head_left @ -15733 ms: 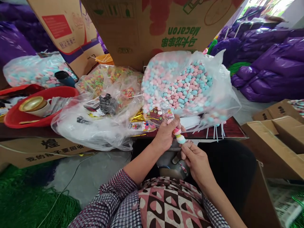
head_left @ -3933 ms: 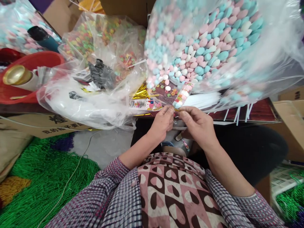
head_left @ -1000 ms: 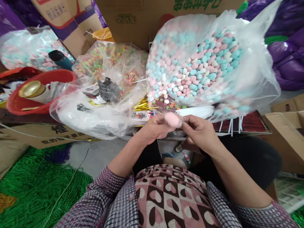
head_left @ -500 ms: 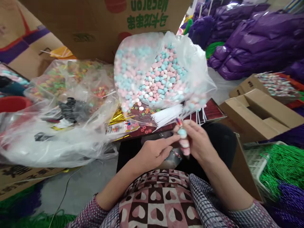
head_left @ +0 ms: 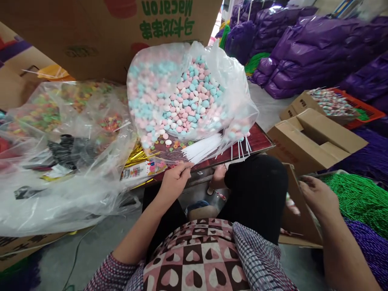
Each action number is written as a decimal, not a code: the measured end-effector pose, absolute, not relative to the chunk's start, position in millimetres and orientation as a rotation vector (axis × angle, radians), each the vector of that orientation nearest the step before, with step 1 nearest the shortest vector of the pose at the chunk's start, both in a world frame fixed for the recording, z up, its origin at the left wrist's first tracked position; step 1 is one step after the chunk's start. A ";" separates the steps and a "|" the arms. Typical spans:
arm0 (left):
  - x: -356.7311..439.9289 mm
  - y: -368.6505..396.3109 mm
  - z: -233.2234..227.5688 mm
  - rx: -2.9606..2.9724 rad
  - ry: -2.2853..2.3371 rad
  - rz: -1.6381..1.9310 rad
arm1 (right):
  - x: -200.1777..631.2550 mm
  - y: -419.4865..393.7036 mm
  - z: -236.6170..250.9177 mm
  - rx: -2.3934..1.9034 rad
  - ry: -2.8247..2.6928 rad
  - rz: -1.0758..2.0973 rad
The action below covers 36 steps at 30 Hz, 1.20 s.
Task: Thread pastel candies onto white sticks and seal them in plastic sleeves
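At the worktop [head_left: 257,139] edge, the left hand [head_left: 176,180] rests with fingers curled, fingertips touching the near ends of the white sticks [head_left: 201,147]; whether it grips one cannot be told. The right hand [head_left: 317,198] is well apart to the right, loosely open over a carton [head_left: 295,218], with a blurred wrapped candy [head_left: 291,205] just beside its fingers. Beyond the left hand lies the candy bag [head_left: 188,97]; left of it, clear bags [head_left: 60,161]. Beyond the right hand stand boxes [head_left: 315,137].
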<state>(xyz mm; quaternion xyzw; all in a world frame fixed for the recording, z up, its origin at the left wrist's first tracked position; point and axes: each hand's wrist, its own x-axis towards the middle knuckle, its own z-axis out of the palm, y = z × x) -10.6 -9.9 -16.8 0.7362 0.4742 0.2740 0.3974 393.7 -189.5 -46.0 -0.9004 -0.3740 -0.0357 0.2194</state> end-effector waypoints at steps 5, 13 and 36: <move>20.5 30.2 -17.7 2.526 1.286 0.652 | 354.2 -165.4 -2.5 -2.303 -0.887 -0.170; 47.9 48.1 -19.9 2.702 1.459 0.368 | 257.4 -108.8 35.2 -1.642 -1.397 -0.056; -118.6 33.1 -18.8 2.375 1.995 0.232 | 233.0 -93.4 -27.2 -1.694 -1.650 0.190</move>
